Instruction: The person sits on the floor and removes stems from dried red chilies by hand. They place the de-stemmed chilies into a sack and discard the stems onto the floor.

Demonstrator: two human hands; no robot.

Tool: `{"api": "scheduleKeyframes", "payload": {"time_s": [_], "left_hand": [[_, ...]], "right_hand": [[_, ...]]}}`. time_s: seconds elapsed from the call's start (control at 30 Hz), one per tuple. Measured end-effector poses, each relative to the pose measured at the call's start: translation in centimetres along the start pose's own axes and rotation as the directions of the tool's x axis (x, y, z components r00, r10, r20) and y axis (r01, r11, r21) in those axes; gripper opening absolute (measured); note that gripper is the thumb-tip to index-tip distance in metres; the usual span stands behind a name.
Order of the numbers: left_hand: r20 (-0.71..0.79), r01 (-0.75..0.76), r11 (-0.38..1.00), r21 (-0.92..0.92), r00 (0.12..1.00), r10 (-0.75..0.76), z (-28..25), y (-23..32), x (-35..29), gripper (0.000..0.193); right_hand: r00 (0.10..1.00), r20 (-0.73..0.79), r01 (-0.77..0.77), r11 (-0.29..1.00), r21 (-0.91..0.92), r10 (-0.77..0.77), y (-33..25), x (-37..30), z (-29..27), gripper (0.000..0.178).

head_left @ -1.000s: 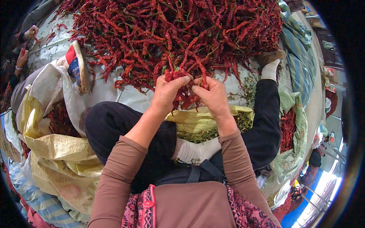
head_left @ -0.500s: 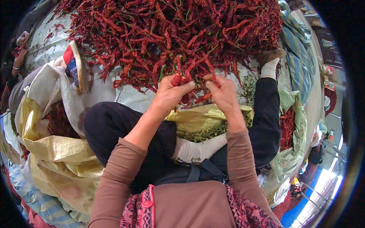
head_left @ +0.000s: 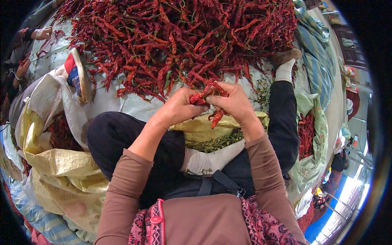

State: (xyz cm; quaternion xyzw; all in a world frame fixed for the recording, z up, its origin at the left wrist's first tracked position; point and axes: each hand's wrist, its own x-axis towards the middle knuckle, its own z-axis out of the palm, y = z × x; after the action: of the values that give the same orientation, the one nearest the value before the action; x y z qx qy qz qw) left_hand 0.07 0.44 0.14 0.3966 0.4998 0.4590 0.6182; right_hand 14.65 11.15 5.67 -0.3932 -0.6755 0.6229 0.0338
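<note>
head view, the only one i have. i take the big heap of dried red chillies [head_left: 179, 41] as my landmark; it fills the upper part of the frame on a pale sheet [head_left: 122, 104].

just below the heap's near edge, my left hand [head_left: 177, 108] and right hand [head_left: 232, 102] meet, fingertips touching. both are closed around a small bunch of red chillies [head_left: 204, 100]: the left pinches the bunch from the left side, the right curls over it from the right, and one or two pods [head_left: 215, 118] hang down below the right palm. the bunch is held clear of the heap, just beside its front fringe, above my lap.

below the heap and under the hands lies a yellow sack [head_left: 200, 128] with a strip of green stems [head_left: 216, 143] on it. my dark trouser legs [head_left: 122, 139] are crossed there, with a white sock [head_left: 208, 159] tucked in.

left of the heap, a shoe [head_left: 77, 73] with a red and blue lining lies on the sheet. further left and lower, a yellow woven bag [head_left: 61, 179] stands open with more chillies showing inside.

at the heap's far left edge, another person's hand [head_left: 43, 33] rests near the pods. right of the heap, a green-striped cloth [head_left: 322, 61] is bunched up.
</note>
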Motion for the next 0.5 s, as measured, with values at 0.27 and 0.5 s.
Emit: {"api": "scheduleKeyframes", "payload": {"time_s": [0.27, 0.5], "left_hand": [[0.077, 0.068, 0.993, 0.092, 0.994, -0.076, 0.2, 0.8, -0.2, 0.012], [-0.016, 0.348, 0.930, 0.118, 0.937, -0.349, 0.6, 0.8, -0.9, 0.015]], "right_hand": [[0.998, -0.039, 0.059, 0.997, 0.058, -0.056, 0.2, -1.4, 0.7, 0.015], [0.822, -0.296, 0.060, 0.591, -0.805, -0.486, 1.9, -0.3, 2.7, 0.016]]}}
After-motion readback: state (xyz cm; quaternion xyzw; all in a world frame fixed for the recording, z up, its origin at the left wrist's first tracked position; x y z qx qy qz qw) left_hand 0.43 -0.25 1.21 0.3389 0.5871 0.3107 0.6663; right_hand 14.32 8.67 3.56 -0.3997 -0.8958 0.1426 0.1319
